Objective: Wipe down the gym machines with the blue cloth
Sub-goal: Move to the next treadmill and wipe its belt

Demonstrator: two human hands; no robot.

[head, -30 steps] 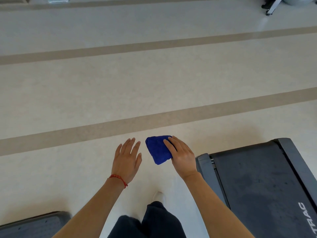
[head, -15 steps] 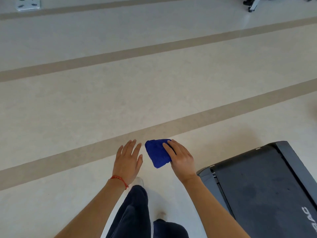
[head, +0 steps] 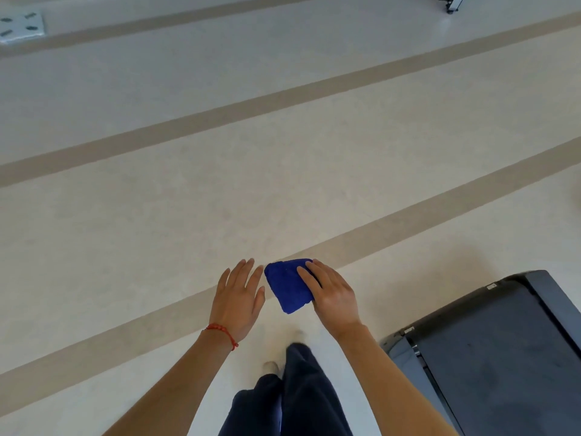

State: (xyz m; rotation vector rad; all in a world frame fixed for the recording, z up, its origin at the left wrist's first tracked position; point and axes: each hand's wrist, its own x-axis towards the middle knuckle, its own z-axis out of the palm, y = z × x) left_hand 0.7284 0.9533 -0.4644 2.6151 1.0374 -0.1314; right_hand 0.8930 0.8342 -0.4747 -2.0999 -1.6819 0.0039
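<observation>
Right hand: the right hand (head: 334, 298) is held out in front of the body, back up, and grips the cloth; its fingers lie over the cloth's top and right side. The thumb is hidden beneath, so how it clamps cannot be told.
Cloth: the blue cloth (head: 287, 286) is folded into a thick pad. It sits in the air between the two hands, above the floor, with its near corner sticking out below the right hand.
Left hand: the left hand (head: 239, 298) is flat, back up, fingers straight and close together, thumb a little apart. It holds nothing. Its fingertips are just beside the cloth's left edge; whether they touch it cannot be told.
Bracelet: a red string bracelet (head: 222, 333) circles the left wrist.
Treadmill: the dark deck end of a treadmill (head: 490, 354) lies at the near right, well right of the cloth and lower down, apart from both hands.
Floor: a pale floor (head: 157, 221) with tan stripes (head: 220, 113) running slantwise from near left to far right.
Legs: dark trousers (head: 301, 394) and a light shoe (head: 270, 366) show at the near edge, between the forearms.
Far left: a pale plate (head: 20, 26) with dark slots lies on the floor.
Far right: a bit of dark equipment (head: 448, 3) is cut off by the top edge.
</observation>
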